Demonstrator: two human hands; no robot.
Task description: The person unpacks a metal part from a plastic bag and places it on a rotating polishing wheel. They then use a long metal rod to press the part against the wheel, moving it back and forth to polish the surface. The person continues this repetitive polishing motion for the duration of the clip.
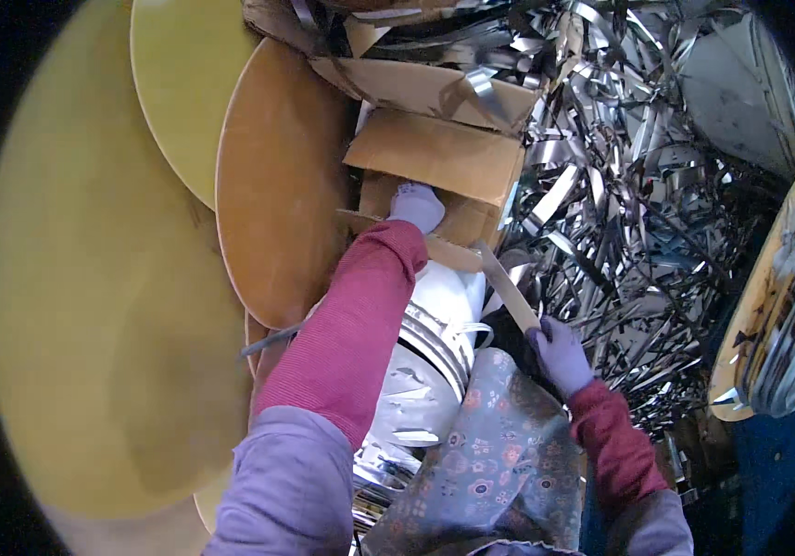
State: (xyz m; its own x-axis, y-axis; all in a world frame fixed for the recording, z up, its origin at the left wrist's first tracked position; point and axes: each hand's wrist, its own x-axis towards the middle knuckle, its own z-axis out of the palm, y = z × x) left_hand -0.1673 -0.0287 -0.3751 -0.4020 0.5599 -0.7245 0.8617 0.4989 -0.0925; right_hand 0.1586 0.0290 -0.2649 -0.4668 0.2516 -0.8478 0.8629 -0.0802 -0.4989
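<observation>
cardboard box (435, 162) sits among metal strip scrap (638, 185), left hand (416, 206) reaching into it, grip hidden, cannot tell. right hand (560, 352) pinches the box's flap (507, 285). it looks mid-reach; next calls for a steady flap.

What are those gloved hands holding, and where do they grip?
The left hand rests on the cardboard box at its front edge. The right hand grips a flat tan strip at its lower end.
</observation>
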